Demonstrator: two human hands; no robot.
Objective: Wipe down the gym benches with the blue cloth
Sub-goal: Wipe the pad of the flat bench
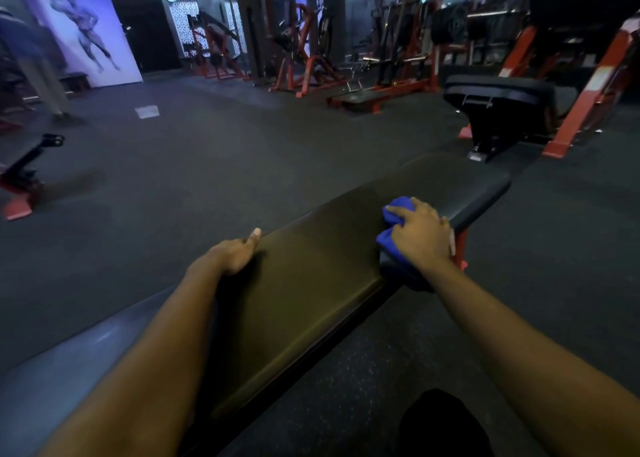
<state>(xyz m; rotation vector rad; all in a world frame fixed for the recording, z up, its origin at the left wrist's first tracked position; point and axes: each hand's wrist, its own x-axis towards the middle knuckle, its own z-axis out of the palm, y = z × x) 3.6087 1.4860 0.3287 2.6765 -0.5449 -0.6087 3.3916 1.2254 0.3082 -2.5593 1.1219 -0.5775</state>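
Fingers (398,211) of the right hand (420,235) clamp the bunched blue cloth (393,219) on the long black padded bench (311,283), left hand (235,254) braces its edge, fingers hidden; likely mid-wipe, farther black bench (498,93) waiting.

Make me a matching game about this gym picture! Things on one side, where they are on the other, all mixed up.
Things:
1. left hand
2. right hand
3. blue cloth
4. poster

Places:
A. far left, on the wall
B. scrunched under the right hand
C. on the left edge of the bench
D. on top of the cloth, by the bench's right edge

Pairs: 1-C, 2-D, 3-B, 4-A
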